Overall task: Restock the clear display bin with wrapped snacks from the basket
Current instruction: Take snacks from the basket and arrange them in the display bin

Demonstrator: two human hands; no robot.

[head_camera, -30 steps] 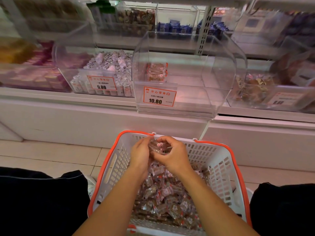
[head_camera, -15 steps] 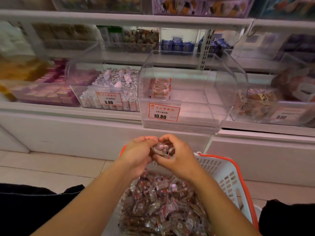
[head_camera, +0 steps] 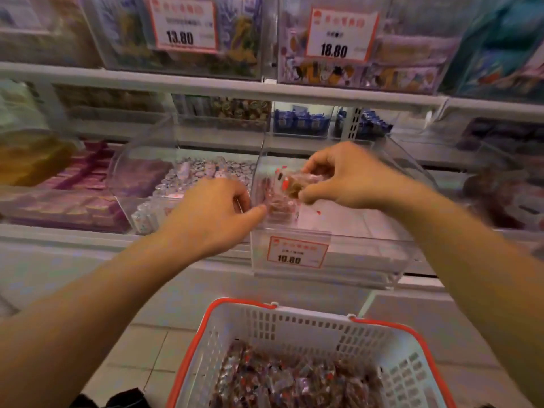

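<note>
While the basket [head_camera: 294, 319] below the clear display bin [head_camera: 368, 260] is heaped with wrapped snacks [head_camera: 294, 378], both the left hand [head_camera: 212, 213] and right hand [head_camera: 347, 178] clutch a blurred handful [head_camera: 290, 187] over its nearly bare floor, so restocking looks barely begun.

The basket [head_camera: 297, 325] is white lattice with an orange-red rim. The wrapped snacks [head_camera: 290, 375] are brown, flecked red and white. The bin's price tag [head_camera: 297, 252] is white, bordered red.
</note>
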